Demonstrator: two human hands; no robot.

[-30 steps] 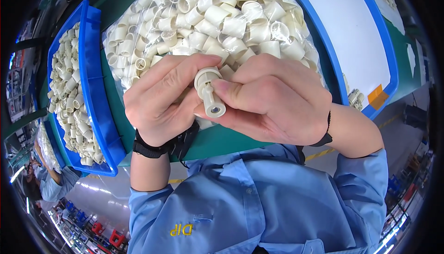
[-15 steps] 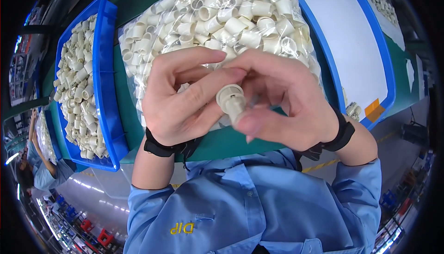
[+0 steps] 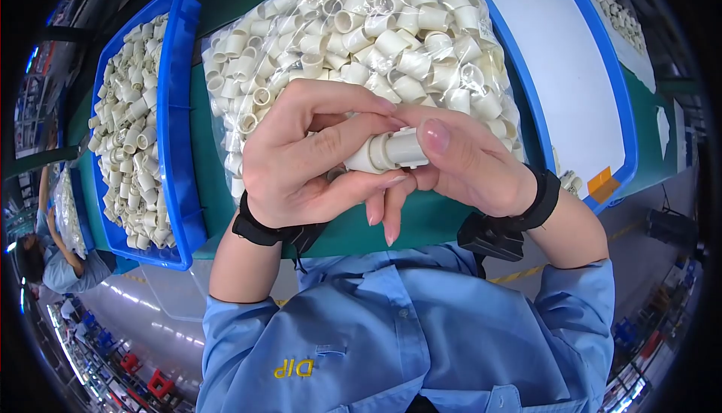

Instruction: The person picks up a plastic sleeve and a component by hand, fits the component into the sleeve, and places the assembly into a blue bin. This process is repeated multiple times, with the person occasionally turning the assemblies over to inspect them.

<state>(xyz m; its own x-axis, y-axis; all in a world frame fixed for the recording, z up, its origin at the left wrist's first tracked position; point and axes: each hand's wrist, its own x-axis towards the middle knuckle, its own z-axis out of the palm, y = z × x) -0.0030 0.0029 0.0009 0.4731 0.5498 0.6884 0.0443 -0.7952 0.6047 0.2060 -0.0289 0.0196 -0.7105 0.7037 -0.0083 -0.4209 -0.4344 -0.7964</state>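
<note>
Between my hands lies a white stepped plastic fitting, roughly level, with a wide collar towards the left and a narrower body towards the right. My left hand is closed round the wide end with thumb and fingers. The narrow end is pinched by my right hand, its thumb on top and its lower fingers hanging beneath. Fingers cover both ends of the piece. Just beyond my hands rests a large clear plastic bag full of short white plastic sleeves.
At left stands a blue bin heaped with small white fittings. A blue tray lined with white sheet sits at right, with a few fittings in its near corner. Another person works at far left.
The fitting has swung from pointing down towards me to lying level between both hands. My right thumb has moved up onto its right end, and my left thumb supports it below.
</note>
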